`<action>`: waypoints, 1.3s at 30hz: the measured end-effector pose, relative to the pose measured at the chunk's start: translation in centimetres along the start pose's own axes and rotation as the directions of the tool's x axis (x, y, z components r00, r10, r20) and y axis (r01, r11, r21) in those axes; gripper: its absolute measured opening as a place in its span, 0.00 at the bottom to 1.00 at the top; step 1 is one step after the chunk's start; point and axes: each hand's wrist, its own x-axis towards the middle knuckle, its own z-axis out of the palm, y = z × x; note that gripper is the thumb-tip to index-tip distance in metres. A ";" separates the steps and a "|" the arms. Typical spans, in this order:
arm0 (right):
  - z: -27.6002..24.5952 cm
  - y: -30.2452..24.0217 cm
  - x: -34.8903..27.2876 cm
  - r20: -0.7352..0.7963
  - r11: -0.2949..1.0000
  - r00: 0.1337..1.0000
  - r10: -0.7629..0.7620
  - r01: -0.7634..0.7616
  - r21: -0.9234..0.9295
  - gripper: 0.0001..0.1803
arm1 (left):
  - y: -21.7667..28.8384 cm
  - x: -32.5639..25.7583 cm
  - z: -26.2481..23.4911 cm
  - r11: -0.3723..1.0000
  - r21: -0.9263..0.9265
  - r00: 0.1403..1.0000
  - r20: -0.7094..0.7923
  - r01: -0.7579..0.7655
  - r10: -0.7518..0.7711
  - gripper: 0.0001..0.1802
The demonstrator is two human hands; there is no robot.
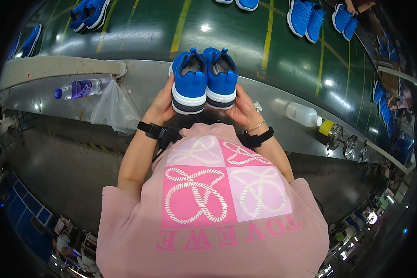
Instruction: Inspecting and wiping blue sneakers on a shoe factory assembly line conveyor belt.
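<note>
A pair of blue sneakers is held up side by side, heels toward me, over the metal ledge at the belt's near edge. My left hand (164, 103) is closed on the outer side of the left sneaker (190, 84). Against the outer side of the right sneaker (221, 82), my right hand (242, 110) is closed in the same way. Both shoes have white midsoles, dark tread at the heel and blue pull tabs. Their grey insides show through the openings. The fingertips are partly hidden behind and beneath the shoes.
Beyond the ledge (148, 74) runs a green belt (236, 32) with yellow lines and several blue shoe pairs (305, 21). A purple-labelled bottle (81, 89) and plastic bag (116, 109) are left; a white bottle (303, 114) and yellow-labelled container (330, 134) right. Another person's hand (351, 8) is at upper right.
</note>
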 end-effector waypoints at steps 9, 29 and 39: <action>-4.1 1.2 0.4 0.049 0.018 0.833 -0.551 0.071 -0.997 0.19 | -0.1 1.9 -10.0 0.315 0.939 0.745 -0.109 -0.141 0.658 0.16; 24.3 -6.0 -16.2 0.929 0.630 0.252 -0.272 0.776 -0.026 0.15 | -2.6 -3.2 0.9 -0.517 0.833 0.910 0.350 -0.196 0.220 0.28; 24.9 -6.0 -16.3 0.877 0.584 0.368 -0.308 0.801 -0.131 0.15 | 6.2 -1.4 2.9 0.026 0.910 0.841 0.372 -0.414 0.392 0.22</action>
